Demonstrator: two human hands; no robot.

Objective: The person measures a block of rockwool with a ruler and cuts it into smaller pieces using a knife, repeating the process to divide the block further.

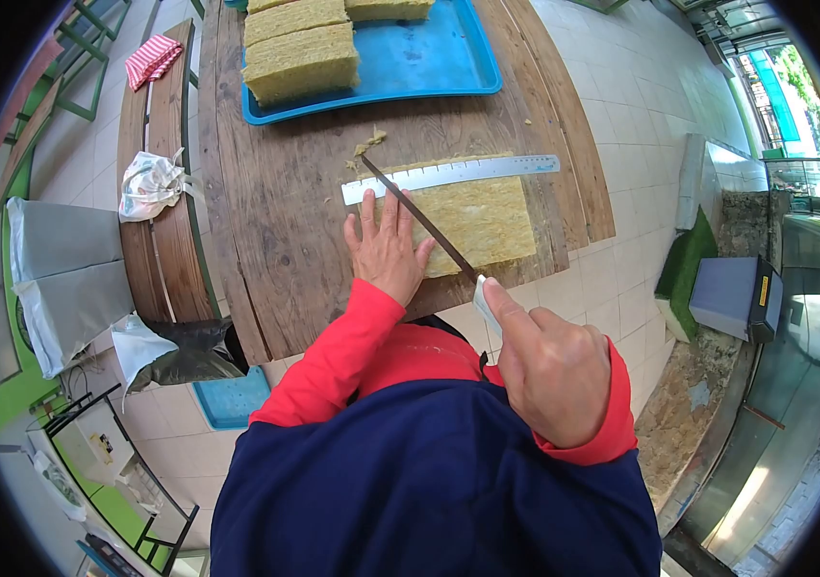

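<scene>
Head view: right hand [552, 370] clenches the blade [419, 217], slanting away across the slab [482, 221]; left hand [386, 252] presses flat beside it.

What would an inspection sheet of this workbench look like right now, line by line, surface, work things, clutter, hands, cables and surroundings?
Surface: wooden table of worn planks, with fibre crumbs near the blade tip.
Job's things: yellow fibrous slab lying flat; metal ruler across its far edge; long thin blade angled over the slab.
Clutter: blue tray holding cut blocks; crumpled bag and striped cloth on the bench.
Hands: left hand pressed flat on the slab's near edge; right hand gripping the blade's handle.
Cables: nothing seen.
Surroundings: tiled floor, grey box to the right.
</scene>
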